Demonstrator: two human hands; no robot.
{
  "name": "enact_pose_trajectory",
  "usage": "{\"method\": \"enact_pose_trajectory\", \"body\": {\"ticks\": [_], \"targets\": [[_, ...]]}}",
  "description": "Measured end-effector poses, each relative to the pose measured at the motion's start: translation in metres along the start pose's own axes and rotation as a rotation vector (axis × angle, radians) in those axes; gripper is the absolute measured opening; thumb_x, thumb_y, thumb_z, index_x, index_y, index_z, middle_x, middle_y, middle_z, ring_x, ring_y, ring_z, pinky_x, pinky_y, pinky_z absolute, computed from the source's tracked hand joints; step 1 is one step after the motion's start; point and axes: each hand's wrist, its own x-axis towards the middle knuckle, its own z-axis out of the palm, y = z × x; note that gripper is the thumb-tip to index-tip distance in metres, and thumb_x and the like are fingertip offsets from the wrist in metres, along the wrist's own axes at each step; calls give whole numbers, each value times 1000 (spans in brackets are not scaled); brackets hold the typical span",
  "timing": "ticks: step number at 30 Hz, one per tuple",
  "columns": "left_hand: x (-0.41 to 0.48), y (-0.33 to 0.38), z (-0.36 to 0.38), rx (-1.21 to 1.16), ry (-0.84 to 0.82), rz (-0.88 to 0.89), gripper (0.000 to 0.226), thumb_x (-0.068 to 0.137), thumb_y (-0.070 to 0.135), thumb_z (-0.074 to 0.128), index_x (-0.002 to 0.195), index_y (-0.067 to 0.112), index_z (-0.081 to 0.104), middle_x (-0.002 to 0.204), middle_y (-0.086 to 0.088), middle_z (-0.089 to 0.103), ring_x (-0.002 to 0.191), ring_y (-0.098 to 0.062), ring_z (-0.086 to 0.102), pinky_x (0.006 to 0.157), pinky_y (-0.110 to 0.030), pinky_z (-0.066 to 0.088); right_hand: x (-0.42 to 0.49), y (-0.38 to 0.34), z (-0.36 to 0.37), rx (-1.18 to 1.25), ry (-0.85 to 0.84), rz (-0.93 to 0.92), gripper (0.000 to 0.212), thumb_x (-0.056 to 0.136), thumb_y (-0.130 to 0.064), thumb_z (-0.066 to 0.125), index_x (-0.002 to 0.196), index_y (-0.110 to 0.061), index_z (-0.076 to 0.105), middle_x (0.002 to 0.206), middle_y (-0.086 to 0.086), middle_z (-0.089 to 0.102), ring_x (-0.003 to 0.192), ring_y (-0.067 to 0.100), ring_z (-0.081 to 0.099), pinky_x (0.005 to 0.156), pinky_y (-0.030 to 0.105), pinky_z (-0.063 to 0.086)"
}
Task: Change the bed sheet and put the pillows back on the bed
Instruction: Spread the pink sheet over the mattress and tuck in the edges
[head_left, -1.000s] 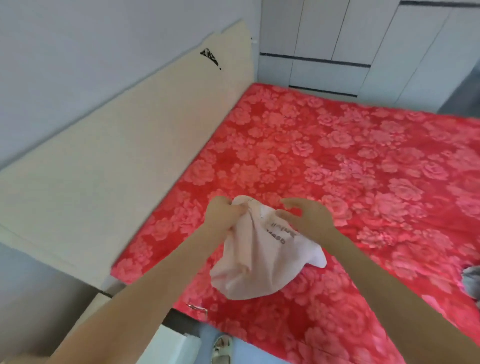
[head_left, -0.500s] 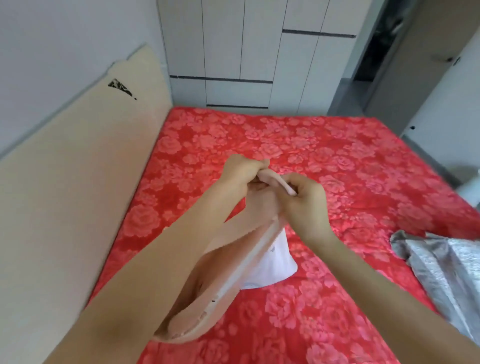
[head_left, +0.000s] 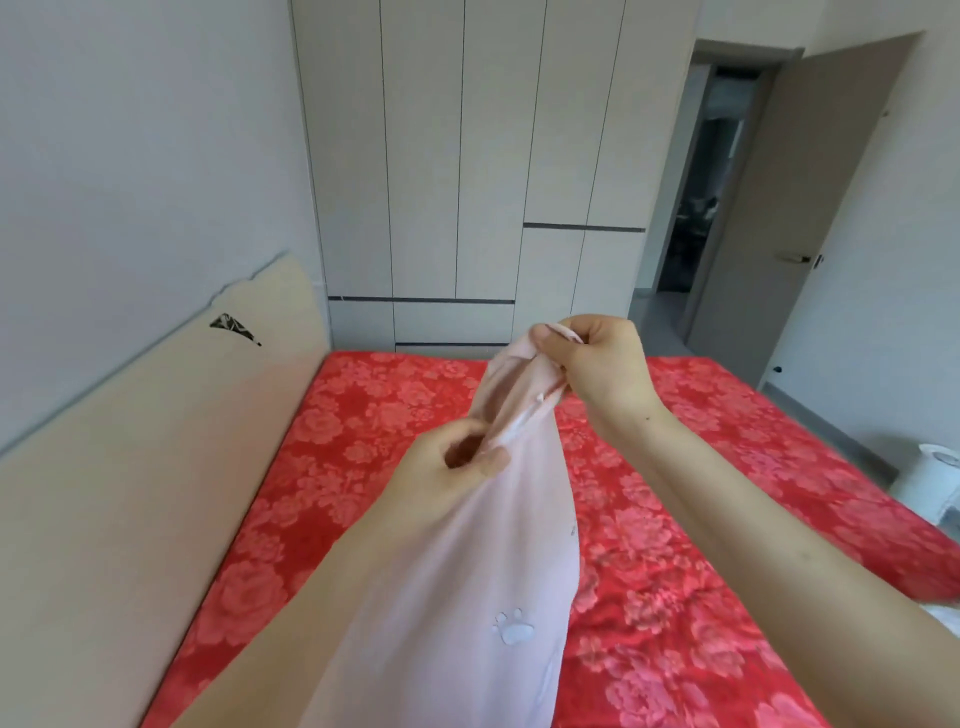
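Observation:
A pale pink sheet (head_left: 467, 597) with a small white paw print hangs bunched in front of me, above the bed. My right hand (head_left: 597, 369) grips its top edge, held high. Lower and nearer, my left hand (head_left: 447, 467) pinches the same edge between thumb and fingers. Under the cloth lies the bed (head_left: 701, 545), covered in a red rose-patterned fabric. No pillows are in view.
A beige headboard (head_left: 130, 493) runs along the left wall. White wardrobe doors (head_left: 457, 182) stand past the bed's far end. An open door (head_left: 769, 208) and doorway are at the right. A white object (head_left: 930, 478) sits on the floor at the bed's right side.
The pink cloth has been lifted off the bed and stretched out. My right hand rose, my left slid down along the edge. My view tilted up toward the wardrobe and door.

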Motion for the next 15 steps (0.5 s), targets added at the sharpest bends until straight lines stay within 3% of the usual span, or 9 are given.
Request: {"method": "enact_pose_trajectory", "body": {"ticks": [2,4,6,7,10,13,15], "targets": [[-9,-13,7,-43,-44,-59,14,82,40,64,75,28,65,65,21,58,63,7,48,60,-12,35,1,13,-6,61,-18,85,30,89,-6,61,61,3,54,52,8,46,39,15,38,39,18,28],[-19,-23,22,-76,-48,-131,28,91,35,60,63,30,64,60,20,53,58,5,45,58,-15,33,5,24,-10,63,-18,123,26,89,-7,61,64,2,56,47,6,44,40,16,33,39,18,24],[-26,-27,36,-120,-23,-258,37,91,46,48,61,29,62,58,18,49,55,2,42,57,-20,33,13,34,-14,71,2,167,23,88,-8,63,68,1,57,49,4,41,41,15,32,40,19,23],[-29,-30,41,-102,-21,-327,43,92,52,40,66,28,64,60,17,51,55,1,44,58,-21,36,18,40,-17,85,14,203,23,88,-8,64,67,0,56,50,3,40,40,15,33,40,18,25],[-35,-47,49,-52,-91,-440,55,98,54,25,88,22,69,70,22,59,62,10,51,60,-5,38,33,62,-28,93,54,280,13,86,-9,65,76,-3,60,64,9,45,52,17,42,45,21,31],[-42,-83,52,162,-252,-513,45,84,62,51,74,19,56,61,21,50,58,4,45,58,-20,33,44,96,-42,76,148,322,7,84,-7,66,83,-7,59,75,13,43,66,23,40,51,26,31],[-54,-120,54,506,-421,-530,37,74,54,65,73,23,45,65,17,44,66,-6,48,58,-23,30,47,120,-54,22,225,345,20,83,-6,64,67,-8,52,65,9,41,61,20,37,51,26,29]]}}
